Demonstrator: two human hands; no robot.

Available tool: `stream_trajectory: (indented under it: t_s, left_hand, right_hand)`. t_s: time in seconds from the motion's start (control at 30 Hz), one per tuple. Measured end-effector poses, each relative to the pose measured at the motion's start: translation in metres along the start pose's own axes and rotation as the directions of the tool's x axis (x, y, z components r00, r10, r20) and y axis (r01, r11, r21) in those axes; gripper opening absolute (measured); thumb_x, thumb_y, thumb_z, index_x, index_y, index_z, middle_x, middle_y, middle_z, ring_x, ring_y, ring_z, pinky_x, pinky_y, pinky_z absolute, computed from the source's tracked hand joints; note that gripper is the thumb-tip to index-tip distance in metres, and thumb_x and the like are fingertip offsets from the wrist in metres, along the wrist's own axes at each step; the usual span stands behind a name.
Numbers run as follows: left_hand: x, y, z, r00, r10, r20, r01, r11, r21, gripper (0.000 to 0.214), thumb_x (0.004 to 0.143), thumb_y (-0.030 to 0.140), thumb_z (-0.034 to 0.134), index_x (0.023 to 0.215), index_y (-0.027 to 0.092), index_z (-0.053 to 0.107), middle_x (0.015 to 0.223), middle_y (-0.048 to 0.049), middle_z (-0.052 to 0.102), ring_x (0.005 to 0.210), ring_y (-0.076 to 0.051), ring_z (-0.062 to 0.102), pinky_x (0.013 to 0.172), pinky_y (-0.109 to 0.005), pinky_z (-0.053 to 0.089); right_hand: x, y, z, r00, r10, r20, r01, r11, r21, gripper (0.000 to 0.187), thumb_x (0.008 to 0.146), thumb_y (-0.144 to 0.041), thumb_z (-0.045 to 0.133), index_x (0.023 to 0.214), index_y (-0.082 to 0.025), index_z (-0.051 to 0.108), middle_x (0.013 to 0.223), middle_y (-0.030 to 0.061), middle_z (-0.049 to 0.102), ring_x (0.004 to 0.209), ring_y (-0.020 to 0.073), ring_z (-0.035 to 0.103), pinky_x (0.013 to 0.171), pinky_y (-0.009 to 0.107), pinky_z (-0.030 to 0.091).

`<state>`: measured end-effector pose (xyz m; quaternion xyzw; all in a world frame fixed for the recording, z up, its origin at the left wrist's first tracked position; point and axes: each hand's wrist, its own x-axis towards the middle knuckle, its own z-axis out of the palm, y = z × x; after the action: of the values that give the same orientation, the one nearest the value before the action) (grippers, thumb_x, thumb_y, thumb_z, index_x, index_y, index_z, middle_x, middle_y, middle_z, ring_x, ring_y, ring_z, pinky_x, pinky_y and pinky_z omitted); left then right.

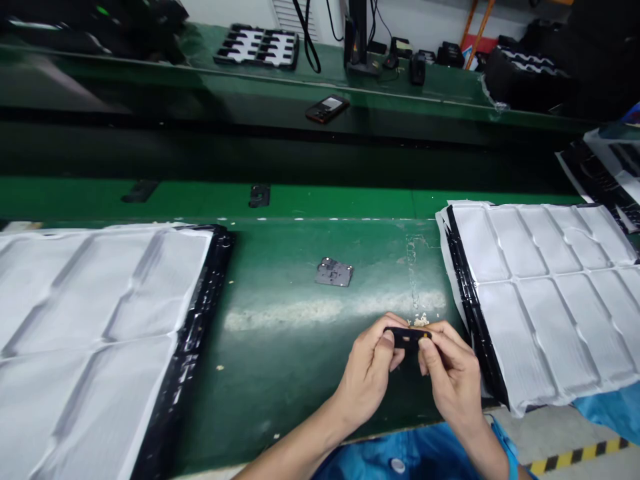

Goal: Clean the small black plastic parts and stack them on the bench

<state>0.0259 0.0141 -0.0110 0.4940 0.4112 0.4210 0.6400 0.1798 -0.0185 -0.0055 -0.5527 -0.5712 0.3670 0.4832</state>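
Note:
Between my two hands, above the front of the green bench [280, 393], is a small black plastic part [407, 338] with a slot in it. My left hand [370, 363] grips its left end, thumb on the near face. At the right end, my right hand [453, 367] pinches it between thumb and fingers, where a small orange-yellow spot shows. A flat dark grey plate-like part [334, 273] lies on the bench beyond my hands. Farther back rests a small black part [259, 196], with a dark elongated piece [141, 191] to its left.
White-lined tray stacks stand at left [145, 280] and right [530, 320]. A dark belt [210, 150] crosses behind the bench, with a phone-like device [327, 109] at its far side. A compartment tray [257, 47] sits on the back shelf.

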Motion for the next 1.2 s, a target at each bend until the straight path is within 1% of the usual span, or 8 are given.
stream_trajectory:
  t_s: [0.17,0.33,0.5,0.6,0.73,0.93,1.1,1.2]
  left_hand:
    - [-0.0014,-0.0049,-0.0015,1.000,-0.014,0.028,0.013,1.000,0.006,0.041,0.111,0.046,0.038,0.098,0.016,0.062,0.091,-0.0022,0.058,0.059,-0.010,0.045,0.058,-0.025,0.041]
    - [-0.0003,-0.0049,-0.0047,0.998,0.005,0.059,-0.007,0.999,0.038,0.037,0.111,0.040,0.036,0.100,0.016,0.062,0.080,0.0009,0.054,0.060,-0.012,0.045,0.062,-0.028,0.041]
    - [0.0025,-0.0008,-0.0057,0.992,0.000,0.126,0.008,0.998,-0.066,0.033,0.108,0.039,0.041,0.100,0.015,0.062,0.084,-0.0011,0.055,0.064,-0.013,0.046,0.064,-0.030,0.039]
    - [0.0042,-0.0005,-0.0040,0.994,-0.035,0.101,0.045,0.994,-0.102,0.038,0.109,0.044,0.040,0.098,0.015,0.062,0.084,-0.0008,0.053,0.063,-0.013,0.043,0.061,-0.029,0.037]
    - [0.0049,-0.0012,-0.0013,0.997,-0.043,0.057,0.047,0.997,-0.059,0.040,0.109,0.046,0.039,0.096,0.016,0.061,0.085,0.0000,0.052,0.060,-0.011,0.041,0.058,-0.028,0.035]
    - [0.0043,-0.0012,0.0001,0.999,-0.008,0.035,0.008,1.000,0.006,0.030,0.107,0.031,0.038,0.094,0.017,0.061,0.086,-0.0006,0.055,0.061,-0.012,0.044,0.060,-0.027,0.038]
    - [0.0036,0.0024,-0.0049,0.989,0.034,0.142,-0.039,0.999,0.034,0.026,0.106,0.027,0.040,0.104,0.015,0.064,0.082,0.0002,0.055,0.069,-0.015,0.052,0.071,-0.030,0.044]
    - [0.0043,0.0041,-0.0073,0.987,-0.002,0.161,-0.002,1.000,0.026,0.029,0.108,0.034,0.042,0.110,0.014,0.063,0.080,0.0002,0.057,0.068,-0.015,0.053,0.068,-0.030,0.043]
  right_hand:
    - [-0.0006,0.0029,0.0015,0.999,0.054,-0.004,-0.054,0.998,0.041,0.029,0.108,-0.023,0.057,0.084,-0.019,0.073,0.079,-0.0005,0.055,0.057,0.0108,0.055,0.052,0.024,0.042]
    - [-0.0014,0.0034,0.0002,0.996,0.088,-0.013,-0.087,0.993,0.080,0.030,0.108,-0.025,0.058,0.083,-0.019,0.073,0.080,-0.0005,0.056,0.056,0.0101,0.055,0.051,0.023,0.042]
    - [-0.0011,0.0013,-0.0003,0.995,0.092,-0.036,-0.089,0.993,0.078,0.029,0.108,-0.027,0.059,0.084,-0.019,0.075,0.080,0.0010,0.059,0.055,0.0114,0.056,0.051,0.024,0.042]
    - [-0.0021,0.0014,0.0004,0.996,0.077,-0.036,-0.075,0.996,0.051,0.030,0.108,-0.027,0.058,0.085,-0.019,0.075,0.079,0.0008,0.057,0.057,0.0124,0.056,0.053,0.025,0.043]
    - [-0.0043,0.0031,0.0023,0.998,0.053,-0.034,-0.052,0.998,0.039,0.029,0.109,-0.026,0.056,0.088,-0.019,0.076,0.080,0.0011,0.057,0.058,0.0125,0.055,0.053,0.026,0.043]
    - [-0.0048,0.0047,0.0021,0.997,0.049,-0.053,-0.046,0.998,0.050,0.026,0.108,-0.025,0.058,0.092,-0.019,0.077,0.081,0.0012,0.059,0.056,0.0120,0.056,0.052,0.026,0.044]
    - [-0.0043,0.0067,-0.0017,0.994,0.075,-0.075,-0.073,0.997,0.035,0.024,0.108,-0.026,0.058,0.097,-0.020,0.078,0.085,0.0014,0.059,0.056,0.0114,0.056,0.052,0.025,0.045]
    - [-0.0046,0.0074,-0.0019,0.994,0.067,-0.083,-0.066,0.998,0.017,0.024,0.108,-0.026,0.058,0.099,-0.020,0.078,0.085,0.0020,0.060,0.059,0.0125,0.056,0.054,0.026,0.047]
